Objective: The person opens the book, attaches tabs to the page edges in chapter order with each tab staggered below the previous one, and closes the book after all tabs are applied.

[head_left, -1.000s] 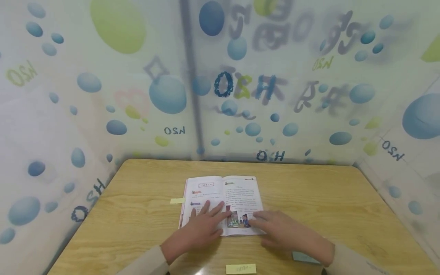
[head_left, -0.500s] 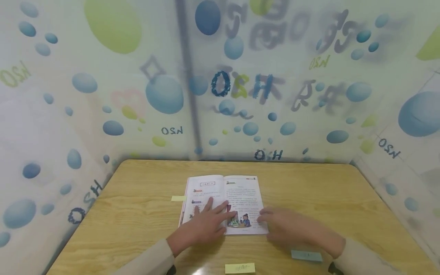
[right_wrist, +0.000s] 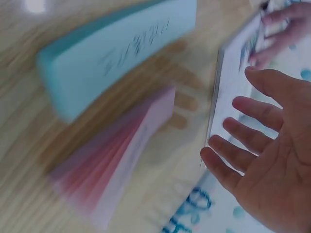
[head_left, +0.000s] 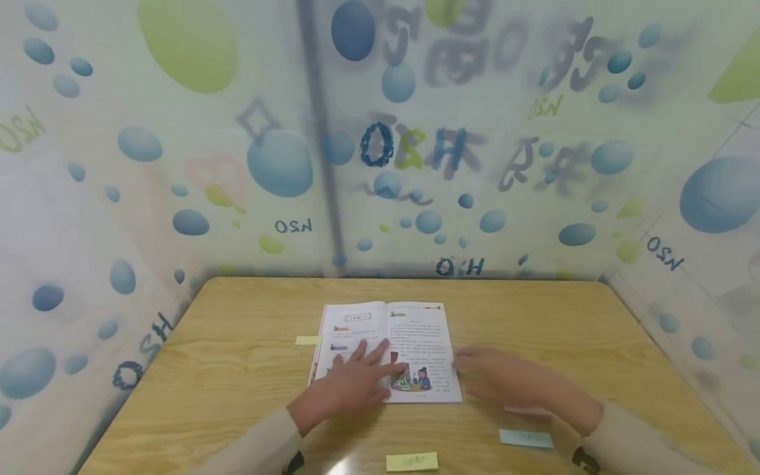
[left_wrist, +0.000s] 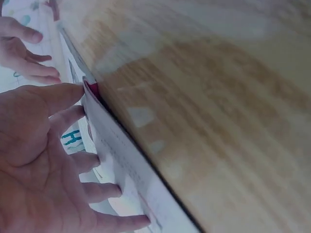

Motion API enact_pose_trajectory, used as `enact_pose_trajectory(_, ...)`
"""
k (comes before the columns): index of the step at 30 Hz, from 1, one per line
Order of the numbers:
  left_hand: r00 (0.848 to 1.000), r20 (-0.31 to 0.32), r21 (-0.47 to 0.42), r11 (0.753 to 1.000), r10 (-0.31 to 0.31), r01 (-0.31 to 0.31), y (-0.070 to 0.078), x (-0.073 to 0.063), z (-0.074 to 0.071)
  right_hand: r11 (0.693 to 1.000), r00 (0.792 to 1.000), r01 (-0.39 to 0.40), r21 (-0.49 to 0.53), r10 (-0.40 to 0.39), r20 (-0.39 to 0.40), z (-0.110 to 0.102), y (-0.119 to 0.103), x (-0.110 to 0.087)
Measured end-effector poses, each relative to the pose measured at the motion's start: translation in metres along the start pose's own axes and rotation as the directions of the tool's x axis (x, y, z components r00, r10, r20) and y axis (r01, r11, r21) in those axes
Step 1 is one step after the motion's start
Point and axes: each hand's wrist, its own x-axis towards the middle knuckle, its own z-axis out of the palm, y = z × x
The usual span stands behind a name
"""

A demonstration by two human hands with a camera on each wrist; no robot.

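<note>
An open book (head_left: pixel 418 330) with printed text and a coloured picture lies flat on the wooden table. Spread across its left page and centre fold is my left hand (head_left: pixel 347 386), fingers straight and pressing on the paper. My right hand (head_left: pixel 501 379) is just beyond the book's right edge, over the table. In the right wrist view, that hand's fingers (right_wrist: pixel 243 133) are extended and grip nothing. Close to the right hand are a blue sticky-note pad (right_wrist: pixel 121 53) with writing on it and a pink sticky-note pad (right_wrist: pixel 116 150) with fanned sheets.
A yellow sticky-note pad (head_left: pixel 411 462) lies near the table's front edge. From the book's left side a yellow slip (head_left: pixel 307 340) sticks out. Curtains patterned with blue and green bubbles (head_left: pixel 280 161) surround the wooden table (head_left: pixel 249 330) at the back and sides.
My right hand has slid from the right page, near the picture, to the right off the book. The pink pad has come partly into sight beneath it. My left hand stays on the book.
</note>
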Motion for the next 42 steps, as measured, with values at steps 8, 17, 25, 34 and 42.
enact_pose_trajectory(8,0.999,0.03,0.02,0.999,-0.029,0.029,0.008,0.006,-0.008,0.999,0.994,0.047,-0.026,-0.044,0.097,0.018,-0.025,0.027)
enact_pose_trajectory(17,0.995,-0.009,0.128,0.987,-0.099,0.099,0.001,0.015,-0.001,0.999,0.988,0.05,0.005,-0.051,0.146,0.021,-0.038,0.032)
enact_pose_trajectory(25,0.981,-0.004,0.121,0.974,-0.194,0.193,-0.006,0.03,-0.007,0.997,0.985,0.082,-0.018,-0.078,0.151,0.017,-0.042,0.035)
enact_pose_trajectory(34,0.958,-0.033,0.087,0.954,-0.285,0.287,-0.012,0.053,-0.013,0.997,0.98,0.076,-0.005,-0.073,0.185,0.016,-0.044,0.039)
enact_pose_trajectory(42,0.951,-0.033,0.026,0.951,-0.308,0.309,-0.022,0.071,-0.018,0.997,0.98,0.073,0.0,-0.071,0.187,0.014,-0.047,0.039)
